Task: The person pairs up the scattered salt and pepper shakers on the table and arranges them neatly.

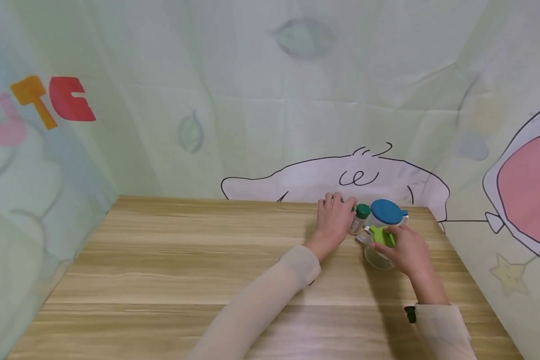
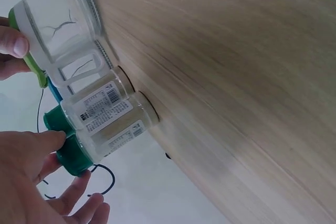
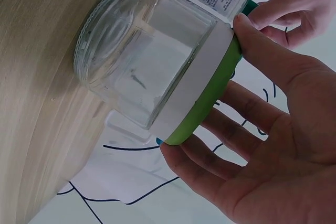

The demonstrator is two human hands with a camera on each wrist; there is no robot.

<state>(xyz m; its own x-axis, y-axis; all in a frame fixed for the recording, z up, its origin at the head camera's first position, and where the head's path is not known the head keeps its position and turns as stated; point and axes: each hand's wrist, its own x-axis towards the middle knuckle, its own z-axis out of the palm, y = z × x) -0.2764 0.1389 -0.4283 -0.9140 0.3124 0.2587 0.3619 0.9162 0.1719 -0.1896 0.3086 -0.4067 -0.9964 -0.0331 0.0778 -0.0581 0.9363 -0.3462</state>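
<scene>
At the back right of the table, my right hand grips the green lid of a clear glass jar with a handle. Its thumb and fingers span opposite sides of the lid, and the jar stands on the wood. To its left, my left hand pinches the dark green cap of a small labelled spice jar. A second green-capped spice jar stands against it, the left thumb touching where the caps meet. Behind the green-lidded jar is another jar with a blue lid.
The wood-grain table extends left and forward of the jars. A printed curtain hangs along the back edge, close behind the jars, and along both sides.
</scene>
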